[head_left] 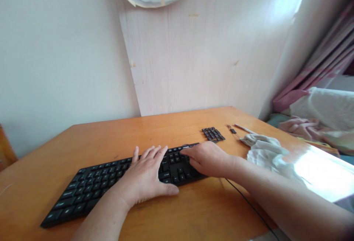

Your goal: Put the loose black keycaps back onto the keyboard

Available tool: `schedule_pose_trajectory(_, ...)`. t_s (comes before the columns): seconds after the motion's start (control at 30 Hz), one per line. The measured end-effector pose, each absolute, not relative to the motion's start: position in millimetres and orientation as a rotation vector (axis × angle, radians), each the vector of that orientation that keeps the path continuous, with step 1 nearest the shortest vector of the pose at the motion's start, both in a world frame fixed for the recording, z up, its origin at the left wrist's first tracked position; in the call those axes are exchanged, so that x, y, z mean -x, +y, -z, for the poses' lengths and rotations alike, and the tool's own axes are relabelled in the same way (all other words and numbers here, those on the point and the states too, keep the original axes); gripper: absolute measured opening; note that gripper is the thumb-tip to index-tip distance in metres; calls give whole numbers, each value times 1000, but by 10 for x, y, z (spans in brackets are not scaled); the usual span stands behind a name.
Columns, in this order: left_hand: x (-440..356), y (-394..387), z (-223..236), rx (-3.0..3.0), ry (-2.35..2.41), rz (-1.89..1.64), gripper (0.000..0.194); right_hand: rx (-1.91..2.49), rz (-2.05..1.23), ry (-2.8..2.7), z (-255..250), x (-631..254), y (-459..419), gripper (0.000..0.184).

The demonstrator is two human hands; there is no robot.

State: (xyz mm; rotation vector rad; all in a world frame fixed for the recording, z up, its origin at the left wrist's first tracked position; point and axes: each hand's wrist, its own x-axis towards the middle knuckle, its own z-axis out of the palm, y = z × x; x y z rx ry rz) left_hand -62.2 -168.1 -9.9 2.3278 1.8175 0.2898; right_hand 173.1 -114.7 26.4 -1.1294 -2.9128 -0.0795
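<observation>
Expect a light, stiff keyboard (96, 182) at seven o'clock on the bench (171, 130) — best steadied by its long edges. Note left hand (148, 174) spread across it, right hand (208, 158) curled — cannot tell if pinching.

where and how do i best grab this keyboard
Probably by its left short end, coming from the left and pinching the thin edge: the keyboard is long and lies flat on the table, and that end is uncovered, while the left hand spreads over its middle and the right hand covers part of its right end.
</observation>
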Motion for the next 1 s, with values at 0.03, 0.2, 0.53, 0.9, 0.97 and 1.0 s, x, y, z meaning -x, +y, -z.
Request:
schedule_pose_trajectory(0.03, 620, -1679, 104, -2344, 1805, -309, 119, 1070, 74, -2915, -267, -1721, -1192, 36)
schedule_pose_trajectory(0.2, 603, -1662, 137, -2394, 1791, -325, 114, 914, 49, -2929, -269, -1706, -1301, 32)
schedule_pose_trajectory(0.53, 559, -1707, 58, -2395, 1794, -201, 116, 1286, 150, -2775, -299, -1813, -1049, 35)
schedule_pose_trajectory(0.9, 531, -1723, 23, -2368, 1823, -129, 117, 1272, 117, -2903, -187, -1748, -1032, 47)
schedule_pose_trajectory(0.97, 527, -1721, 23, -2364, 1826, -123, 117, 1264, 134, -2916, -184, -1732, -1047, 47)
schedule_pose_trajectory(1.0, 526, -1720, 24, -2364, 1827, -121, 118, 1263, 142, -2917, -185, -1727, -1050, 47)
